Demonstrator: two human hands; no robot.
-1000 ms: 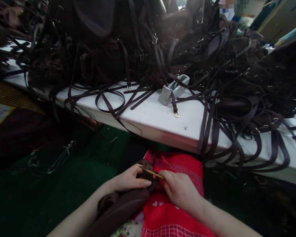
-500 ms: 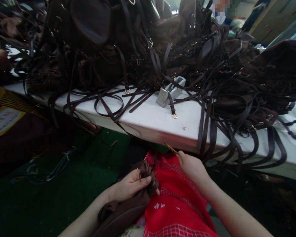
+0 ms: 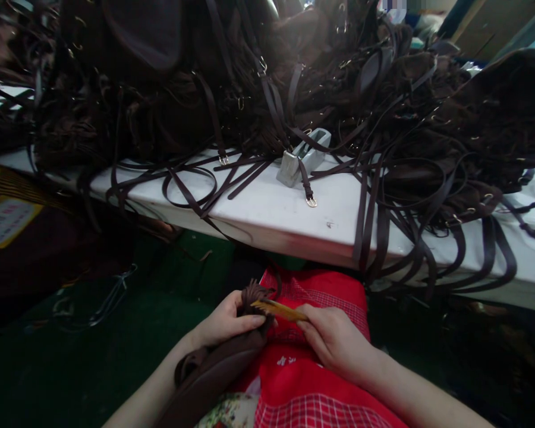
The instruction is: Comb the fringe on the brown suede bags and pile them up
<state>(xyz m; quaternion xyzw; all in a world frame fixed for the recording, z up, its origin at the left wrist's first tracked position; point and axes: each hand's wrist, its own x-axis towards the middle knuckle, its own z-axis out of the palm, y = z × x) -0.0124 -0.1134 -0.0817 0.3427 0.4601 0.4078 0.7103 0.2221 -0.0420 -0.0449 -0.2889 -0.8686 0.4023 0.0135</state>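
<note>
Left grip (image 3: 225,321) around brown fringe (image 3: 254,292), right grip (image 3: 336,336) on yellow comb (image 3: 283,311), against fringe

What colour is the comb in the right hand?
Amber-yellow; the comb shows best in the head view.

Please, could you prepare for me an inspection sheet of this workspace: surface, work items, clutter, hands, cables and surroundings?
Surface: white table, with a small dark mark near its front edge.
Work items: dark brown piece with a fringe; yellow comb at the fringe.
Clutter: piled dark goods; straps hanging over the front edge; grey block with a buckled strap beside it.
Hands: left hand grips the dark brown piece near the fringe; right hand holds the yellow comb.
Cables: pale looped strand low at left; cannot tell whether it is a cable.
Surroundings: red cloth over the lap; green floor; yellow-edged label at left.
</note>
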